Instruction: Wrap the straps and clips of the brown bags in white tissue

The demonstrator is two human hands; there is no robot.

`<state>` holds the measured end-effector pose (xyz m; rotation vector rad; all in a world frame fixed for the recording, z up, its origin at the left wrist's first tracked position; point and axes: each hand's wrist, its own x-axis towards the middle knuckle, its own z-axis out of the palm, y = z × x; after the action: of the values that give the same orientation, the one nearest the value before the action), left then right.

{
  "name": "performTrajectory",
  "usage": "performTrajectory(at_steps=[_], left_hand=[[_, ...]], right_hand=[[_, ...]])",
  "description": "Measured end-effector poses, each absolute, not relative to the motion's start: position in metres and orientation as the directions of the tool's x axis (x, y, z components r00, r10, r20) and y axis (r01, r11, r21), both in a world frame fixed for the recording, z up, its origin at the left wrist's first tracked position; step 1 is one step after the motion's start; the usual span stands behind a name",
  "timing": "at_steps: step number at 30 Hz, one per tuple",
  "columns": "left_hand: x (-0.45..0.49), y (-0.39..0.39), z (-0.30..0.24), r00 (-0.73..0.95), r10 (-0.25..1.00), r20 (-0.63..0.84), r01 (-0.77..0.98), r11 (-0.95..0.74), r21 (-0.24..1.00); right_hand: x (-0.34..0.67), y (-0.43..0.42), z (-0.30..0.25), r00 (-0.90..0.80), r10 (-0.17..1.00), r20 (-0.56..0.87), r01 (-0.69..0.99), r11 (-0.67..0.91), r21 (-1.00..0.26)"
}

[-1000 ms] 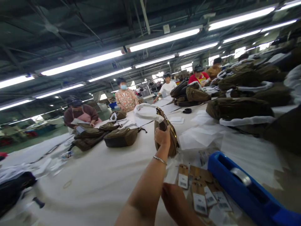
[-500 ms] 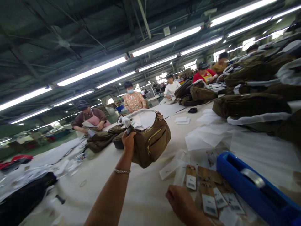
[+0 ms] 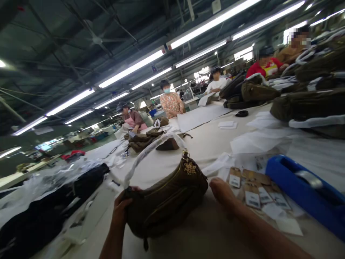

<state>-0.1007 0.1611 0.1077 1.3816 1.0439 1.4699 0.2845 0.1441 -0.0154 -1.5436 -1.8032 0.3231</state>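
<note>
An olive-brown handbag [image 3: 167, 201] with a gold zip is close in front of me, tilted up to the right. Its strap [image 3: 151, 149], wrapped in white, arches above it, and a gold flower-shaped charm [image 3: 190, 167] hangs at the right end. My left hand [image 3: 122, 208] grips the bag's left end, thumb on the front and fingers behind. Beside the bag's right end is my right hand [image 3: 223, 194], with its fingers curled closed; whether anything is inside them is hidden. Brown tags with white labels [image 3: 252, 197] lie just right of that hand.
A blue tape dispenser [image 3: 299, 190] stands on the right beside white tissue sheets [image 3: 250, 144]. More bags [image 3: 309, 104] are piled at the far right. Black fabric [image 3: 40, 212] and clear plastic lie left. Several co-workers, one in a floral top [image 3: 171, 103], are across the table.
My left hand has brought the handbag nearer and lower, from over the table's middle to right in front of me. My right hand is now beside the bag's right end. The view has shifted left.
</note>
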Motion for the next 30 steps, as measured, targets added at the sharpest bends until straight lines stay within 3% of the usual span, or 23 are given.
performTrajectory(at_steps=[4, 8, 12, 17, 20, 24, 30], left_hand=[[-0.103, 0.144, 0.101, -0.081, 0.974, 0.213, -0.128, -0.222, 0.967], [-0.092, 0.135, 0.107, -0.065, 0.967, 0.247, -0.162, -0.254, 0.953], [-0.097, 0.131, 0.102, -0.011, 0.961, 0.275, -0.141, -0.273, 0.952], [-0.112, 0.132, 0.091, 0.085, 0.946, 0.314, -0.077, -0.308, 0.948], [-0.113, 0.129, 0.088, 0.065, 0.924, 0.376, -0.026, -0.375, 0.926], [-0.109, 0.117, 0.088, 0.073, 0.91, 0.409, 0.013, -0.411, 0.912], [-0.101, 0.1, 0.087, -0.009, 0.903, 0.43, 0.057, -0.428, 0.902]], right_hand=[[0.295, 0.144, -0.011, 0.118, 0.89, 0.44, 0.73, 0.223, -0.647], [0.291, 0.135, -0.004, 0.147, 0.832, 0.535, 0.652, 0.325, -0.685], [0.277, 0.122, 0.005, 0.181, 0.787, 0.59, 0.491, 0.447, -0.747], [0.255, 0.11, 0.048, 0.283, 0.725, 0.628, 0.407, 0.502, -0.763], [0.237, 0.107, 0.087, 0.367, 0.665, 0.65, 0.468, 0.471, -0.747], [0.212, 0.111, 0.124, 0.425, 0.593, 0.684, 0.677, 0.293, -0.675], [0.196, 0.108, 0.127, 0.435, 0.607, 0.665, 0.765, 0.141, -0.629]])
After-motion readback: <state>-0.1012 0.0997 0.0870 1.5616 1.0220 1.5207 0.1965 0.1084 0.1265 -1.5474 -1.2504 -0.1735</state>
